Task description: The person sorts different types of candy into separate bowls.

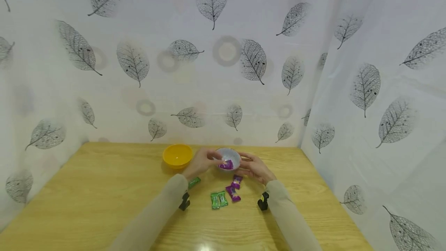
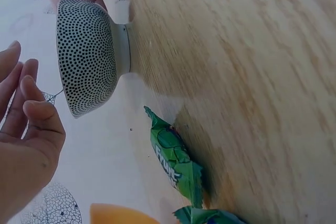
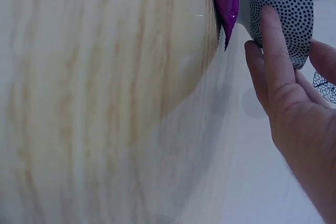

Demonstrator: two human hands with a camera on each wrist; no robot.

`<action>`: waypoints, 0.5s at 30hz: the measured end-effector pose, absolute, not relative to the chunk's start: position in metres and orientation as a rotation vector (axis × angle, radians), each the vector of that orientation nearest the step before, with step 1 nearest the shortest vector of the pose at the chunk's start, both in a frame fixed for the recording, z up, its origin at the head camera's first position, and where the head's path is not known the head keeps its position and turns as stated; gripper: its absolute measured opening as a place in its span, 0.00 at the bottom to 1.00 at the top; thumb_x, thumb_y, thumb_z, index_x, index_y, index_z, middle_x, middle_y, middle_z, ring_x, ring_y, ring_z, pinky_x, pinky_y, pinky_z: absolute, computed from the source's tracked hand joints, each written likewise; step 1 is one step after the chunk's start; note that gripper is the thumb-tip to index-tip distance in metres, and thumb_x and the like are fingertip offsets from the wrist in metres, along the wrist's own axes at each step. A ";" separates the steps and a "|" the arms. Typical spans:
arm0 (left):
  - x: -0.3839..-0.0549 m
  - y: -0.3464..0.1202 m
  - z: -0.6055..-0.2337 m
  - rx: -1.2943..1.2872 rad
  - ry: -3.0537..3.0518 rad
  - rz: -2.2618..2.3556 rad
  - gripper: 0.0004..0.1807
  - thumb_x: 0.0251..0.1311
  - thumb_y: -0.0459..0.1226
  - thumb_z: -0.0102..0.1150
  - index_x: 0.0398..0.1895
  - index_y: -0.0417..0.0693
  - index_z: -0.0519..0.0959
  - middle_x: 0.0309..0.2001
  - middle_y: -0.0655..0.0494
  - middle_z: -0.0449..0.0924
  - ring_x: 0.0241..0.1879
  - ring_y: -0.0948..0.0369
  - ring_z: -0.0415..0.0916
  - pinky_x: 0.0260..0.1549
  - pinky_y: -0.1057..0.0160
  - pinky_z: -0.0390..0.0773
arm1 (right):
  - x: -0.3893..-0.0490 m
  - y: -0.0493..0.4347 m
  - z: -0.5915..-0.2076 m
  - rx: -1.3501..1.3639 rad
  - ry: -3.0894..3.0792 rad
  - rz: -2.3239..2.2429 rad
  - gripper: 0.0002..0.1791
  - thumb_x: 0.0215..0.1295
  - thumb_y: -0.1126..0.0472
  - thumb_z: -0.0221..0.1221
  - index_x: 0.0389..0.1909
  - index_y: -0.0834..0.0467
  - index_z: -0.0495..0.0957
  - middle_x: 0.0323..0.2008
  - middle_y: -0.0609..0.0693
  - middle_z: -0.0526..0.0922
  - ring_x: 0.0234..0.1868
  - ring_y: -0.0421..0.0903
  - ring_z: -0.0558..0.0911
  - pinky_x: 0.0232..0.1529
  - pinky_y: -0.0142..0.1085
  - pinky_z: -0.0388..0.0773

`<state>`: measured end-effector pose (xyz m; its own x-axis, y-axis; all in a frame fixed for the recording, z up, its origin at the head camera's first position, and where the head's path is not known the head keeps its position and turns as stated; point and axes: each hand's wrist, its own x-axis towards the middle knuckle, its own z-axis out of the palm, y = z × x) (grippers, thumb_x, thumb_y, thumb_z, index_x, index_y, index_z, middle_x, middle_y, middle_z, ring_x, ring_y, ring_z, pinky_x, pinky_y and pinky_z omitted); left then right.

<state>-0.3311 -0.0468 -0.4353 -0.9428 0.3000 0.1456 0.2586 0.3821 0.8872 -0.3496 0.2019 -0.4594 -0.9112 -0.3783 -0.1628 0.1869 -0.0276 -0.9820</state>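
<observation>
A small bowl (image 1: 228,154), pale inside and black-dotted on its outer wall (image 2: 86,51), stands on the table. A purple-wrapped candy (image 1: 227,164) shows inside it. My right hand (image 1: 256,167) holds the bowl's right side, fingers along the dotted wall and thumb near the rim. Over the opposite rim is my left hand (image 1: 203,162), its fingers loosely bent and nothing visible between them. Below the bowl lie two purple candies (image 1: 237,181), one touching or nearly touching the other. Two green candies (image 1: 215,200) lie side by side, and another green candy (image 1: 194,182) is near the left wrist.
An orange-yellow bowl (image 1: 177,156) stands left of the dotted bowl, close to the left hand. The wooden table (image 1: 104,196) ends at a white leaf-printed curtain (image 1: 181,88) behind and on the right. Black wrist cameras (image 1: 263,200) sit on both sleeves.
</observation>
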 end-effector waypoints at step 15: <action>-0.315 -0.047 -0.447 0.717 2.295 1.582 0.11 0.57 0.38 0.69 0.41 0.43 0.85 0.39 0.53 0.87 0.36 0.50 0.81 0.39 0.56 0.84 | -0.353 0.203 -0.461 -0.227 1.930 -1.966 0.29 0.73 0.70 0.48 0.73 0.64 0.57 0.67 0.71 0.65 0.58 0.60 0.79 0.56 0.41 0.80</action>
